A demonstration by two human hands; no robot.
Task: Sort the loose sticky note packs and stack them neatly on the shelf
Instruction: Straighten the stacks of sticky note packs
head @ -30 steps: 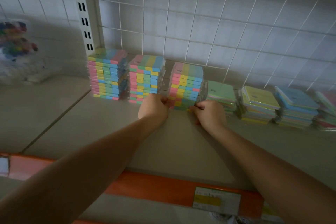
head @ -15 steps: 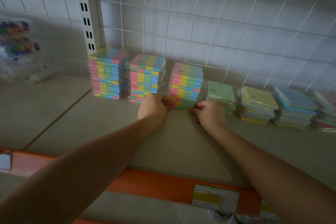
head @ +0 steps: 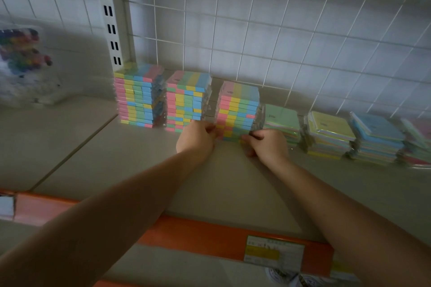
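Three tall stacks of striped sticky note packs at far left of shelf, ranged along wire grid back panel: left stack against slotted upright, middle stack just beside it, third stack slightly apart to right and in hand. Left hand at third stack's lower left corner, right hand at its lower right corner; fingers of both curled narrow and pinching bottom packs from either side, fingertips partly hidden behind knuckles. Grip low and two-sided, judged to keep whole column square while shifted or pressed flush, since a tall pile of slippery wrapped packs would likely shear if pushed from one side only. Third stack thus between the two hands, touching both, base on shelf as far as can be told. Single-colour packs further right in lower piles: green-topped pile just beside right hand, yellow-topped pile, blue-topped pile, a further pile cut off at right edge. Lower piles somewhat ragged, edges not aligned; judged still awaiting tidying. Like kept with like, striped left, plain right, consistent with sorting. Orange price rail along near edge of shelf, bearing label. Blurred bag of multicoloured items at far left on neighbouring shelf section, contents not identifiable.
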